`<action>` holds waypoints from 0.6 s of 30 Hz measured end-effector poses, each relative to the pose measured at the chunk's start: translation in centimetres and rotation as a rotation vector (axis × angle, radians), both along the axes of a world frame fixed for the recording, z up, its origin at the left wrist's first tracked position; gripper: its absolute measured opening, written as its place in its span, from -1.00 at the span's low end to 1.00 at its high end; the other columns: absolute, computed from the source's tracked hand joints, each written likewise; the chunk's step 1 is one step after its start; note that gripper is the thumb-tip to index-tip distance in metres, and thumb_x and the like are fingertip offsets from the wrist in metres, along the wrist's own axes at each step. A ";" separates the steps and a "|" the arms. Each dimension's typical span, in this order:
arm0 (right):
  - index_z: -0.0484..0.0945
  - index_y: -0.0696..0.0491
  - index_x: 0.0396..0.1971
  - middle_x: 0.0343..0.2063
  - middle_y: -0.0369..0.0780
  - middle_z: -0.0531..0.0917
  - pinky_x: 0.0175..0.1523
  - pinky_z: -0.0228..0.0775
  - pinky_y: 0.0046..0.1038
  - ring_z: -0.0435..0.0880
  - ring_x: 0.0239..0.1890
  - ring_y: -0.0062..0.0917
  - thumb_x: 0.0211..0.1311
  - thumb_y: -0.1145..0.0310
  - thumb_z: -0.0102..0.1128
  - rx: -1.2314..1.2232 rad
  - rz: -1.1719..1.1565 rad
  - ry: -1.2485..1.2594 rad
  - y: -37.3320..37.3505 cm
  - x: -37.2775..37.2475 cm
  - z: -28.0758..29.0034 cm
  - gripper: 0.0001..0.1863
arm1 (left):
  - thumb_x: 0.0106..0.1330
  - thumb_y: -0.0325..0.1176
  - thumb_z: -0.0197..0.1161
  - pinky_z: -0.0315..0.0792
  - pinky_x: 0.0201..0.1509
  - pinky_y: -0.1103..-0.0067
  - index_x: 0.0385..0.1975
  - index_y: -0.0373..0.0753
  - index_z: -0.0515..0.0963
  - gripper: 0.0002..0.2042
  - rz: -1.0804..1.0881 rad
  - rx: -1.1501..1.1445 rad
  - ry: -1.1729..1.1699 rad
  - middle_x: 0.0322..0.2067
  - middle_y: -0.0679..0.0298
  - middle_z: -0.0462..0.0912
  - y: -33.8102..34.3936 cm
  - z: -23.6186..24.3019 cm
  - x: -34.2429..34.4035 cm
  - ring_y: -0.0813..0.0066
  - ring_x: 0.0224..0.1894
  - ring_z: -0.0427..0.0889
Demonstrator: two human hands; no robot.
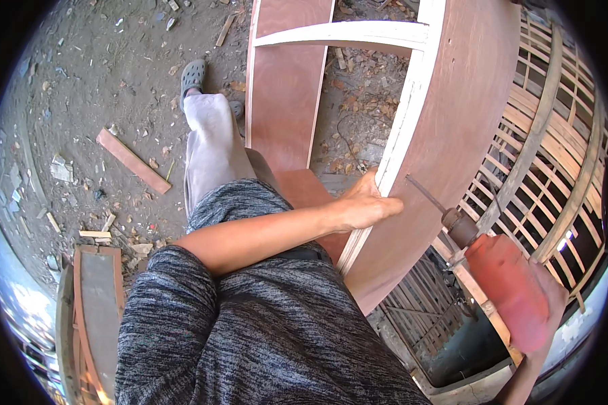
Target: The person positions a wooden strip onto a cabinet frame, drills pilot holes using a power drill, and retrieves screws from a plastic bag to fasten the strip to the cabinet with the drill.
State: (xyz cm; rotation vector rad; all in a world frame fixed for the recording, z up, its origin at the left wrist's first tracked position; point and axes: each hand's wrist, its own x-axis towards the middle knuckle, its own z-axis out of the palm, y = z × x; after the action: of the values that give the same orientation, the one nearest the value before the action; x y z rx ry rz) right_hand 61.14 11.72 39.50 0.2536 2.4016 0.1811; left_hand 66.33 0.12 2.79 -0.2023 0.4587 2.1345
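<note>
A person's left hand [366,204] is reaching across the body to the centre of the frame and pressing against the pale wooden frame edge [397,138] of a reddish-brown plywood panel [452,128], the fingers held close together and flat along the panel's face, the thumb lying on the pale strip. At lower right, the right hand [544,297] is gripping a red power drill [503,280], the fingers wrapped tight around its body; its dark chuck [461,226] and thin bit [424,192] are pointing up and to the left, with the tip of the bit just beside or touching the panel's surface, which of the two cannot be told. A second plywood panel [285,88] is standing in the upper middle, joined to the first by a pale crosspiece [341,34]. The person is wearing a grey mottled shirt [250,324], light trousers [213,152] and a grey clog [192,75] at upper left. A loose wooden slat [133,160] is lying on the littered dirt ground [81,101] at left, and a wooden lattice [554,142] is filling the right of the frame.
</note>
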 end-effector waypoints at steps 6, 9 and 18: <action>0.59 0.12 0.00 -0.44 -0.16 0.58 0.13 0.31 -0.23 0.55 -0.38 -0.39 0.14 0.33 0.24 -0.021 0.532 -0.062 -1.4 -3.1 -1.5 -0.59 | 0.11 -0.52 0.20 0.21 -0.51 0.66 -0.13 -0.32 0.49 -0.72 -0.020 0.008 0.008 -0.49 0.48 0.46 -0.6 -0.3 -0.3 0.77 -0.49 0.34; 0.60 0.12 -0.02 -0.44 -0.18 0.59 0.08 0.32 -0.32 0.54 -0.37 -0.41 0.13 0.34 0.24 0.110 0.027 0.048 -0.4 -1.9 -1.0 -0.61 | 0.11 -0.52 0.20 0.18 -0.53 0.66 -0.11 -0.33 0.48 -0.70 -0.050 -0.055 0.032 -0.50 0.51 0.42 -0.1 -1.0 0.2 0.78 -0.50 0.31; 0.59 0.19 -0.01 -0.46 -0.14 0.60 0.08 0.34 -0.31 0.51 -0.43 -0.37 0.01 0.27 0.26 0.047 0.218 0.066 -0.4 -0.9 -1.1 -0.50 | 0.11 -0.51 0.22 0.21 -0.52 0.67 -0.06 -0.35 0.44 -0.64 -0.091 -0.019 -0.028 -0.46 0.47 0.44 -1.0 -0.2 -0.5 0.78 -0.49 0.32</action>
State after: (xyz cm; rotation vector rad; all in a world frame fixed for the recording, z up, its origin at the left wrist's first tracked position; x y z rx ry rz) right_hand 60.22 11.29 38.43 0.0180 2.4898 0.3338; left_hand 65.86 -0.91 2.61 -0.2176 0.4640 2.0367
